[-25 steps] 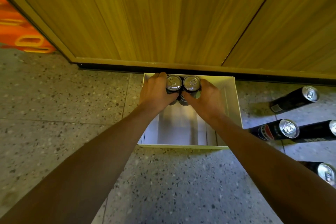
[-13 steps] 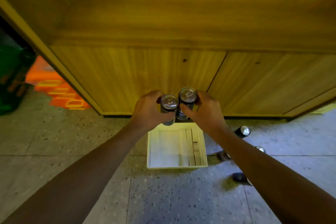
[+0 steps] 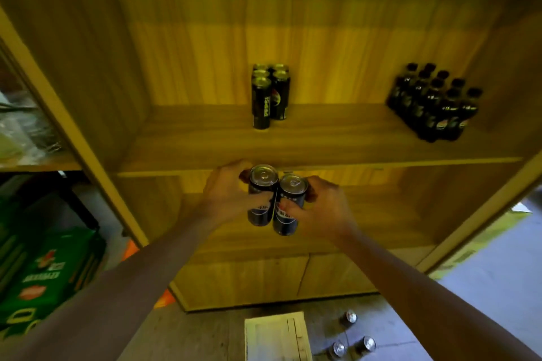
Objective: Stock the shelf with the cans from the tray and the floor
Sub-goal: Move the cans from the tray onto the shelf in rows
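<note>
My left hand (image 3: 227,195) grips a black can (image 3: 262,196) and my right hand (image 3: 318,208) grips a second black can (image 3: 290,204). The two cans are upright and pressed side by side, held in front of the wooden shelf's front edge (image 3: 381,163). Several black cans (image 3: 269,95) stand in a cluster on that shelf, above and behind my hands. The white tray (image 3: 277,337) lies on the floor below, and I see nothing in it. Three loose cans (image 3: 352,337) lie on the floor to its right.
A pack of dark bottles (image 3: 434,102) stands at the shelf's right end. The wooden cabinet has a lower shelf and closed doors (image 3: 243,281) beneath. Green crates (image 3: 44,275) are stacked at the left. Grey speckled floor extends at the right.
I have stood up and lifted both cans from the tray to shelf height. The view has risen from the floor to the open shelves; the tray now lies far below.
</note>
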`<state>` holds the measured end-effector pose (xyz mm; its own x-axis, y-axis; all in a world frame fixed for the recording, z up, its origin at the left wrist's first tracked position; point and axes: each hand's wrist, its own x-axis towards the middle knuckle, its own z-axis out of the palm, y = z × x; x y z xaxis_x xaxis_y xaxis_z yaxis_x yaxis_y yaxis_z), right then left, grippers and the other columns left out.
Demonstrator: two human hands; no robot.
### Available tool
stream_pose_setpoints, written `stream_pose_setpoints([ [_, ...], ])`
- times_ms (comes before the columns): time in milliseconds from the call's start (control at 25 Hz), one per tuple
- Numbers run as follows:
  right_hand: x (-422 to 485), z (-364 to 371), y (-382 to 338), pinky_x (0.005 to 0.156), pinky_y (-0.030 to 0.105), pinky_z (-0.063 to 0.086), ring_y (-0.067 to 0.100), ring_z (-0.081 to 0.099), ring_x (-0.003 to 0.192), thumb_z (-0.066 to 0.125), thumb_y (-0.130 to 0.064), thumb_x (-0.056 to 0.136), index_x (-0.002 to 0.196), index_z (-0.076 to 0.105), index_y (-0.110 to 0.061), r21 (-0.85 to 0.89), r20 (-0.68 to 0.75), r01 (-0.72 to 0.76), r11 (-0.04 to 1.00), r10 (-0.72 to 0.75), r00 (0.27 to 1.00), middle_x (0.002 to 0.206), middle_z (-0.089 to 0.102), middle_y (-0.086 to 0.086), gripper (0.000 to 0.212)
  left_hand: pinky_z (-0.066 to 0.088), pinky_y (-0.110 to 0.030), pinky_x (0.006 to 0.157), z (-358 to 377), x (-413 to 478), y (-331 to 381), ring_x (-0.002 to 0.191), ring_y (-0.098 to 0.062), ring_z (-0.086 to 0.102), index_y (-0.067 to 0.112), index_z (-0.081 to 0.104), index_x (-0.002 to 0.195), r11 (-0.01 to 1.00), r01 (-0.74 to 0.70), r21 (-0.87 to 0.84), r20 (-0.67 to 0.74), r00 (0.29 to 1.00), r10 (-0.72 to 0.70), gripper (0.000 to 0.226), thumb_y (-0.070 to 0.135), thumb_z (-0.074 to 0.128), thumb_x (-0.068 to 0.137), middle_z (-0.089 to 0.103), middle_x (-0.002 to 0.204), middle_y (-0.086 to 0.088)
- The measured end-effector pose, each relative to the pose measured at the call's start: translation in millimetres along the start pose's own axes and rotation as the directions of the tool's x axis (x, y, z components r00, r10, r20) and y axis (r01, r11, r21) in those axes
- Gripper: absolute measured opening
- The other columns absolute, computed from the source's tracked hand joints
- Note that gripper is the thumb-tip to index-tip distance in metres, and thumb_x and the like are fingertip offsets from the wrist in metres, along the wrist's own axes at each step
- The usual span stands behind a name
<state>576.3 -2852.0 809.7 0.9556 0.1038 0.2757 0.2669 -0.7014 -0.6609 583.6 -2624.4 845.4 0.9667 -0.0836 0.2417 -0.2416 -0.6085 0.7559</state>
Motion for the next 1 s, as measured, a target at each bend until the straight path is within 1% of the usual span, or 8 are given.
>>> stream_pose_setpoints([
  [80, 29.4, -25.6, -20.7, 0.066, 0.042, 0.059, 0.011, 0.068, 0.077, 0.067, -0.072, 0.067, 0.096, 0.064, -0.023, 0.007, -0.037, 0.021, 1.0, -0.02, 0.999, 0.087, 0.071, -0.007, 0.058, 0.058, -0.047, 0.08, -22.4, 27.4, 27.3, 0.088, -0.017, 0.07, 0.032, 0.064, 0.092, 0.999, -0.019, -0.034, -0.004, 1.0, 0.018, 0.046, 0.047, 0.084, 0.053, 0.072, 0.093, 0.005],
  [200, 68.2, -44.9, -36.1, 0.066, 0.038, 0.06, 0.01, 0.068, 0.075, 0.073, -0.067, 0.068, 0.095, 0.065, -0.021, -0.017, -0.059, 0.064, 0.998, -0.065, 0.996, 0.087, 0.072, -0.007, 0.054, 0.06, -0.047, 0.08, -34.0, 59.2, 44.8, 0.086, -0.016, 0.071, 0.037, 0.062, 0.086, 0.998, 0.0, -0.069, -0.051, 0.999, -0.003, 0.04, 0.031, 0.089, 0.057, 0.072, 0.09, 0.006],
  [360, 113.0, -45.5, -32.9, 0.066, 0.03, 0.058, 0.007, 0.067, 0.078, 0.08, -0.054, 0.074, 0.1, 0.066, -0.018, 0.007, -0.036, 0.096, 0.995, -0.096, 0.995, 0.091, 0.071, -0.007, 0.047, 0.06, -0.048, 0.078, -27.4, 93.7, 36.8, 0.085, -0.013, 0.07, 0.034, 0.067, 0.086, 0.995, 0.061, -0.077, -0.112, 0.991, -0.069, 0.044, 0.052, 0.082, 0.048, 0.072, 0.088, 0.008],
  [480, 134.6, -37.3, -22.7, 0.063, 0.017, 0.049, 0.001, 0.062, 0.076, 0.082, -0.048, 0.075, 0.103, 0.066, -0.018, 0.022, 0.005, 0.099, 0.995, -0.1, 0.995, 0.093, 0.07, -0.008, 0.044, 0.06, -0.049, 0.077, -16.8, 113.0, 29.1, 0.083, -0.014, 0.07, 0.024, 0.069, 0.089, 0.99, 0.121, -0.076, -0.152, 0.979, -0.132, 0.047, 0.045, 0.085, 0.05, 0.073, 0.086, 0.006],
  [600, 148.9, -32.3, -12.4, 0.072, 0.03, 0.06, 0.007, 0.069, 0.082, 0.083, -0.045, 0.074, 0.103, 0.067, -0.016, 0.076, 0.017, 0.092, 0.993, -0.094, 0.995, 0.098, 0.074, -0.004, 0.044, 0.06, -0.048, 0.077, -6.6, 125.9, 22.4, 0.082, -0.012, 0.069, 0.023, 0.068, 0.091, 0.991, 0.128, -0.048, -0.175, 0.975, -0.134, 0.039, 0.035, 0.089, 0.061, 0.072, 0.088, 0.005],
  [800, 166.7, -32.6, -5.1, 0.08, 0.038, 0.062, 0.007, 0.071, 0.09, 0.082, -0.043, 0.076, 0.109, 0.067, -0.019, 0.176, 0.053, 0.057, 0.983, -0.068, 0.996, 0.102, 0.074, -0.006, 0.044, 0.061, -0.041, 0.076, -0.5, 139.8, 21.5, 0.084, -0.013, 0.069, 0.021, 0.068, 0.094, 0.982, 0.172, -0.072, -0.177, 0.967, -0.183, 0.047, 0.041, 0.091, 0.058, 0.071, 0.089, 0.005],
  [920, 167.7, -31.5, -1.8, 0.083, 0.039, 0.062, 0.006, 0.069, 0.093, 0.084, -0.04, 0.075, 0.112, 0.065, -0.022, 0.209, 0.05, 0.04, 0.977, -0.052, 0.997, 0.104, 0.073, -0.007, 0.045, 0.058, -0.028, 0.078, -9.3, 142.3, 21.3, 0.091, -0.01, 0.068, 0.016, 0.069, 0.106, 0.981, 0.154, -0.119, -0.062, 0.985, -0.162, 0.053, 0.029, 0.093, 0.061, 0.072, 0.099, 0.003],
  [1000, 168.9, -29.9, 0.5, 0.079, 0.04, 0.062, 0.009, 0.07, 0.089, 0.085, -0.044, 0.072, 0.106, 0.065, -0.021, 0.163, 0.037, 0.017, 0.987, -0.023, 0.999, 0.099, 0.073, -0.006, 0.045, 0.057, -0.027, 0.083, -16.5, 145.9, 21.1, 0.096, -0.011, 0.069, 0.013, 0.07, 0.109, 0.978, 0.119, -0.17, 0.016, 0.993, -0.118, 0.05, 0.016, 0.092, 0.064, 0.073, 0.103, 0.001],
])
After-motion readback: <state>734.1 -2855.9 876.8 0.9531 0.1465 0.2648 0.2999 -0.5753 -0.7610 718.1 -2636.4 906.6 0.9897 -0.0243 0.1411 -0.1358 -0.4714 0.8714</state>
